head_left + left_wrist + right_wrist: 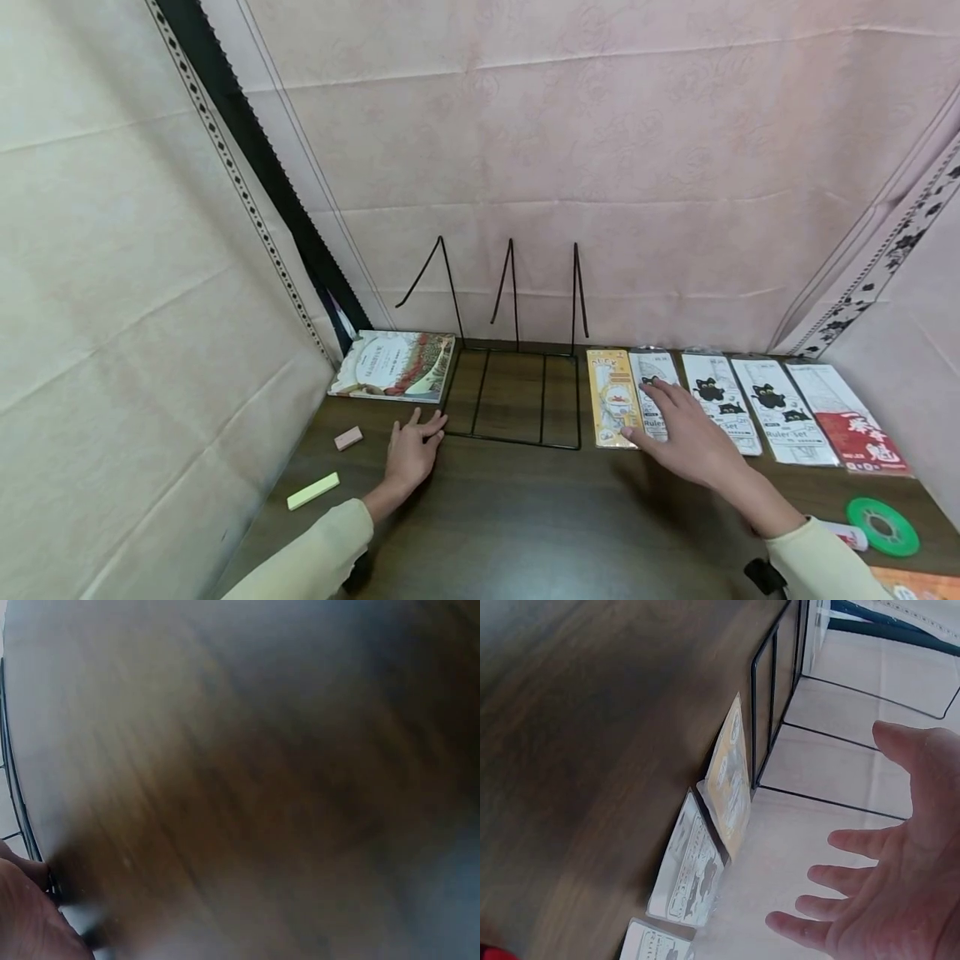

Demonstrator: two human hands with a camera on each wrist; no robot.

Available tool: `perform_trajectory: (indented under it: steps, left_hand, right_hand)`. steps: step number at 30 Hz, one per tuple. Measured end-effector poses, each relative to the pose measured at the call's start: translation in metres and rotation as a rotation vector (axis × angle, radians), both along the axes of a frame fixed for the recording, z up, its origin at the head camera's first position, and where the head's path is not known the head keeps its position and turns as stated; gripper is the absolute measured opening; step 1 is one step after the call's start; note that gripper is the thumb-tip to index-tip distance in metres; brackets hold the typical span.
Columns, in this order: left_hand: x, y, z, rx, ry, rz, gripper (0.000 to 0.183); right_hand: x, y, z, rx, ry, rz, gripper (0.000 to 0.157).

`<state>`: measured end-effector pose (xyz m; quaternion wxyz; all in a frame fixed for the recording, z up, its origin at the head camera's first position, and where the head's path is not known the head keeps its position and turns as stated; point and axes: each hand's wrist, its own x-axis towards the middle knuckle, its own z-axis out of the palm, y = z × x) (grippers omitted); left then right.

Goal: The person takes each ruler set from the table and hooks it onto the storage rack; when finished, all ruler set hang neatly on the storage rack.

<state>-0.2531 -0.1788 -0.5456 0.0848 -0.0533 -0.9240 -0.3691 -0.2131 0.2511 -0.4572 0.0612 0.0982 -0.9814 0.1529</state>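
Observation:
A black wire rack (522, 442) with a flat grid base and three upright bent prongs stands at the back of the table. My left hand (412, 454) rests at the base's front left corner, fingers spread and fingertips right at the wire. Only part of that hand (34, 919) shows in the left wrist view. Over the packets to the right of the rack, my right hand (686, 433) is held with its fingers extended and nothing in its grasp. Below it lie a yellow packet (611, 392) and a white ruler set packet (654, 367); the hand partly covers the white one.
Two more white ruler sets and a red and white packet (862, 437) continue the row rightward. A picture-covered book (393, 367) lies left of the rack, with a pink block (348, 438) and a yellow stick (312, 492) nearer. A green ring (900, 533) lies front right.

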Motion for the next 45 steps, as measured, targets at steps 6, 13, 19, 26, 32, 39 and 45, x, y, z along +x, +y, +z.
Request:
perform_trajectory:
  steps: [6,13,19,26,32,39,45]
  left_hand:
    - [-0.003,-0.002,-0.001,0.069,0.010,0.015,0.034]
    - [0.000,-0.003,0.001,0.083,0.032,0.018,0.036]
    - [0.004,-0.001,0.000,0.059,0.050,0.065,0.038]
    - [0.000,0.000,-0.004,0.051,0.047,0.089,0.038]
    - [-0.002,0.000,-0.006,0.018,0.055,0.083,0.037]
    - [-0.003,-0.001,-0.009,-0.004,0.075,0.096,0.036]
    - [0.000,0.000,-0.007,0.010,0.071,0.083,0.036]
  right_hand:
    - [-0.005,0.003,-0.002,-0.011,-0.047,0.003,0.089]
    - [0.000,0.007,0.001,-0.019,-0.063,0.018,0.090]
    - [0.002,0.007,0.003,-0.012,-0.078,0.036,0.086]
    - [0.004,0.003,0.006,0.006,-0.106,0.019,0.076]
    - [0.001,0.002,0.009,0.011,-0.113,0.027,0.084]
    - [-0.017,0.011,0.010,-0.057,-0.093,0.028,0.077]
    - [-0.040,0.024,-0.005,-0.148,-0.107,-0.042,0.077]
